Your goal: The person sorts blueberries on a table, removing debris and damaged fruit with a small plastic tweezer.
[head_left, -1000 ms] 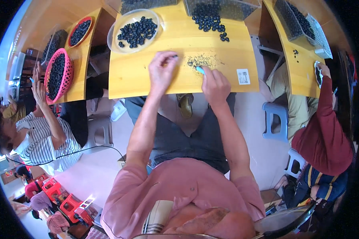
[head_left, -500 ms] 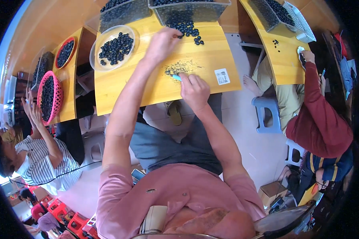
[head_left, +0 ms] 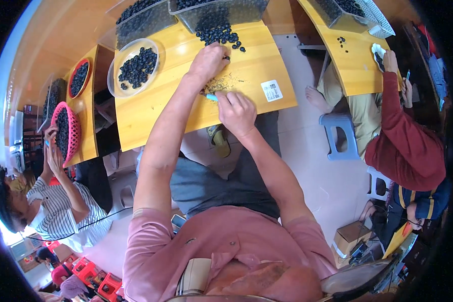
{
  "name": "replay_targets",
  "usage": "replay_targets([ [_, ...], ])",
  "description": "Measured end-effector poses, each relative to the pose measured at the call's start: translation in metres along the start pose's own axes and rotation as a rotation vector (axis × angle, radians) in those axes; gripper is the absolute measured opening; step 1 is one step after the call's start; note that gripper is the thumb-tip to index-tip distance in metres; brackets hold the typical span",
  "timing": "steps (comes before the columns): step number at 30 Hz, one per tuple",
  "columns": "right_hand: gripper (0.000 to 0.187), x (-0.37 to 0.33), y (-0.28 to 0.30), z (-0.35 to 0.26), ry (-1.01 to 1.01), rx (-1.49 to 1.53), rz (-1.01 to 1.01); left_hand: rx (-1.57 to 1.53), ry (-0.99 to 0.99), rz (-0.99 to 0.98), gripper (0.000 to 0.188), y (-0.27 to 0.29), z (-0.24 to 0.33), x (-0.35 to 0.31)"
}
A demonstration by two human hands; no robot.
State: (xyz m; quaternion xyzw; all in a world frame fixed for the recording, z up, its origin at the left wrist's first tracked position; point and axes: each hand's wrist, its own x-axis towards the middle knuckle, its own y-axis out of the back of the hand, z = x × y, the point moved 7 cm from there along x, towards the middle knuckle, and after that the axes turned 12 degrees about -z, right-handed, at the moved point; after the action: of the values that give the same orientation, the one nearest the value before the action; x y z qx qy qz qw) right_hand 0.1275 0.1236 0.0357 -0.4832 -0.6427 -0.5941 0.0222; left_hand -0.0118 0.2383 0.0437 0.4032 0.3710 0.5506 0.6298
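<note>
My left hand point(head_left: 209, 64) is closed in a pinch over the yellow wooden table point(head_left: 186, 121). A small dark, round, bead-like piece point(head_left: 227, 58) shows at its fingertips. Beyond it, a loose pile of such dark round pieces point(head_left: 217, 34) lies on the tabletop. My right hand point(head_left: 238, 114) grips a small tool with a light-blue handle point(head_left: 212, 97), pointing left; its working end is too small to make out. Dark and brown shavings point(head_left: 226, 81) are scattered between my hands. At the left stands a round clear plastic tub point(head_left: 156, 75) holding many dark pieces.
Clear plastic bins point(head_left: 246, 15) of dark pieces line the table's far edge. A white label point(head_left: 272, 91) lies right of my right hand. Co-workers sit at side tables, with a pink basket point(head_left: 74, 132) on the left and a blue stool point(head_left: 339, 136) on the right.
My left hand has come back from the loose pile toward my right hand, with a dark piece at its fingertips. The right hand still holds the tool. The whole view has shifted slightly.
</note>
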Motion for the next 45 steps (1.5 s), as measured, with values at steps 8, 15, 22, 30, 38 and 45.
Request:
replay_targets([
  [8, 0.02, 0.001, -0.002, -0.005, -0.009, 0.028, -0.043, 0.038, -0.067, -0.052, 0.019, -0.002, -0.007, -0.004],
  [15, 0.014, 0.003, 0.002, -0.007, 0.012, 0.009, -0.016, -0.294, 0.025, 0.119, 0.021, 0.016, -0.037, -0.03],
  [22, 0.015, 0.005, -0.002, -0.009, 0.011, -0.01, -0.074, -1.067, 0.282, 0.369, 0.025, 0.0, -0.088, -0.114],
  [30, 0.017, 0.004, -0.004, -0.009, -0.01, -0.068, -0.118, -1.183, 0.305, 0.418, 0.025, -0.035, -0.049, -0.177],
  [38, 0.025, 0.001, -0.008, -0.008, -0.007, -0.066, -0.153, -0.993, 0.199, 0.43, 0.03, -0.042, -0.032, -0.172],
  [45, 0.021, 0.001, -0.006, -0.008, 0.021, -0.08, -0.142, -1.075, 0.22, 0.509, 0.031, -0.043, -0.03, -0.171],
])
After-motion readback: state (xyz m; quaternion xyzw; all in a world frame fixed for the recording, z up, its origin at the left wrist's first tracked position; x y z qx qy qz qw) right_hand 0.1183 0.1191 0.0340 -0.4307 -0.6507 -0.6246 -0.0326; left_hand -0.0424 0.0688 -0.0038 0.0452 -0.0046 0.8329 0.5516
